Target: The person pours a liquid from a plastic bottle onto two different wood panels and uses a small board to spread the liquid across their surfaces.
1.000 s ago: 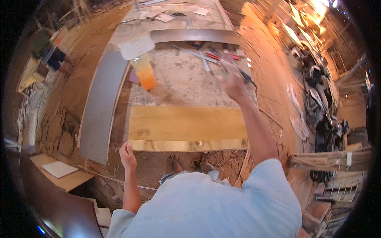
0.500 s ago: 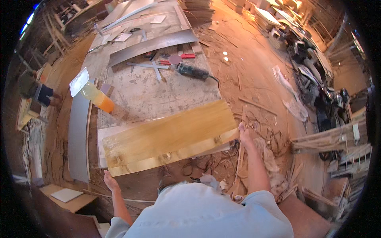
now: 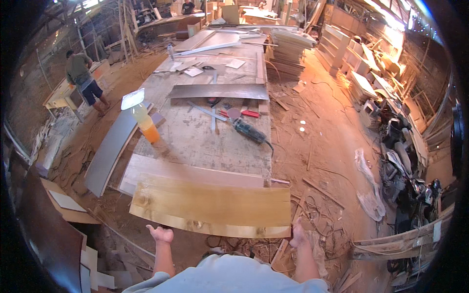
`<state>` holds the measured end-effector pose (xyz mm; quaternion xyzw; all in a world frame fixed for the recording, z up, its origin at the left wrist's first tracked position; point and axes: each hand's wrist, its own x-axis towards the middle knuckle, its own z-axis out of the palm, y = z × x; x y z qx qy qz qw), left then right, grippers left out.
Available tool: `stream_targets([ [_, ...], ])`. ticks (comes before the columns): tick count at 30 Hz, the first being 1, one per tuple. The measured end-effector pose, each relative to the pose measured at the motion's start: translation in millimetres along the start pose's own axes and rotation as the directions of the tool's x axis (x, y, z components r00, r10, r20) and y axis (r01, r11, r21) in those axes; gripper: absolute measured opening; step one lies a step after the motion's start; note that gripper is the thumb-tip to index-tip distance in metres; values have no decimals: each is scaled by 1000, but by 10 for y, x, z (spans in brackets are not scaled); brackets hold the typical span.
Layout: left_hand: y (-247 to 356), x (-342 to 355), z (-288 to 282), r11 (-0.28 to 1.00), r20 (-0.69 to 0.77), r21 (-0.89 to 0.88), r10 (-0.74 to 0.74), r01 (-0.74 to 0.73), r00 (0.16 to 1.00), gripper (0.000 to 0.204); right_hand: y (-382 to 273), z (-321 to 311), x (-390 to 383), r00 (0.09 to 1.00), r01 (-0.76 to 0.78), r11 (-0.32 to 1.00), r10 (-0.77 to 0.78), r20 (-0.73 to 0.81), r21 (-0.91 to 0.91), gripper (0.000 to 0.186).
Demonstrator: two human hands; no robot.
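A yellowish-brown wooden board (image 3: 210,204) with dark knots and a paler front edge lies across in front of me, over the near end of the workbench (image 3: 195,136). My left hand (image 3: 162,234) is at its front edge near the left end, thumb stretched outward, fingers hidden beneath the board. My right hand (image 3: 298,234) grips the right end, thumb up along the edge. Just behind the board is a pale plank (image 3: 195,172) on the bench. Whether the board touches that plank is hard to tell.
On the bench are an angle grinder (image 3: 249,131), a metal square (image 3: 213,118), a grey panel (image 3: 220,91) and a bottle of orange liquid (image 3: 148,129). A grey curved board (image 3: 110,154) leans along the left side. Offcuts and cables litter the floor. Another person (image 3: 83,78) stands far left.
My view has tipped up and shows more of the workshop. The board has turned from slanting up at the right to lying nearly level across. Both hands remain at it.
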<state>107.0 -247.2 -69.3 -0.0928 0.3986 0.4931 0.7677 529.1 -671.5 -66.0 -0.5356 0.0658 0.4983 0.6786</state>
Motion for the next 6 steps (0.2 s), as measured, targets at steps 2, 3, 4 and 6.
stream_targets([
  [2, -40, 44, -16, 999, 37, -9, 46, -46, 998, 101, -13, -56, -38, 999, -25, 998, 27, -28, 57, 89],
  [3, -3, 121, -71, 997, 112, -54, 52, -46, 992, 98, -89, 43, -98, 1000, 7, 999, -7, -4, 49, 84],
  [4, 5, 195, -124, 994, 185, -101, 63, -44, 981, 95, -174, 149, -155, 999, 39, 998, -40, 21, 41, 78],
  [6, 43, 151, -53, 986, 286, -140, -44, 87, 957, 86, -249, 147, -317, 998, 46, 995, -42, -44, 93, 67],
])
